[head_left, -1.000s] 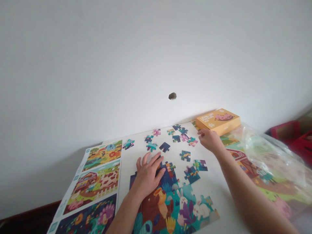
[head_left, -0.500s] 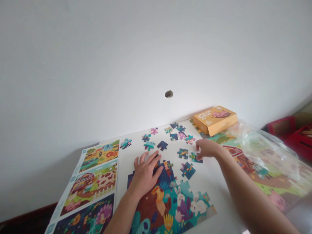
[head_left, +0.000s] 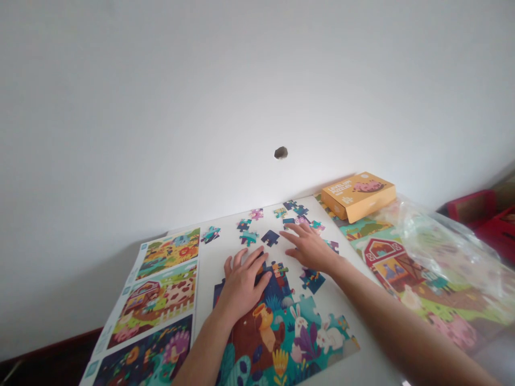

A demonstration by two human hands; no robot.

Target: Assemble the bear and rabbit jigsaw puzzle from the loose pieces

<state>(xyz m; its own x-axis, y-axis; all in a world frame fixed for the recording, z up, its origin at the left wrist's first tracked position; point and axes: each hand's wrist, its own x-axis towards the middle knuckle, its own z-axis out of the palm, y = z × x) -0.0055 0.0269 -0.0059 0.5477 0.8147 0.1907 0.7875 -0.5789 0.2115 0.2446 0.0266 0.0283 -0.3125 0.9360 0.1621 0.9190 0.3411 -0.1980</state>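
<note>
My left hand lies flat, fingers spread, on the top edge of a partly joined jigsaw with a bear and rabbits. My right hand is stretched out open over several loose jigsaw pieces scattered on the white table, its fingertips near a dark blue and pink piece. It covers one piece; a dark blue piece lies just below its wrist. Nothing shows gripped in either hand.
A sheet of three reference pictures lies at the left. An orange puzzle box sits at the back right, on a finished farm jigsaw partly under clear plastic wrap. A white wall stands behind; red containers far right.
My right hand has moved from beside the orange box leftward and toward me, and now lies spread over the loose pieces. My left hand has stayed on the joined jigsaw.
</note>
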